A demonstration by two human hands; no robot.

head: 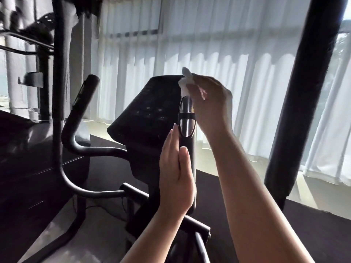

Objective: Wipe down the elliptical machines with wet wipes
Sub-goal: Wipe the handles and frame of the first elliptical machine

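A black elliptical machine fills the middle, with its dark console tilted toward me. In front of the console rises a short handle with a shiny metal sensor plate. My right hand grips a crumpled white wet wipe at the top of that handle. My left hand lies along the handle's left side lower down, its fingers straight and pressed against it.
A curved left handlebar and a tall moving arm stand at the left. A thick black upright bar crosses the right side. White curtains hang over the windows behind. Other gym equipment sits at the far left.
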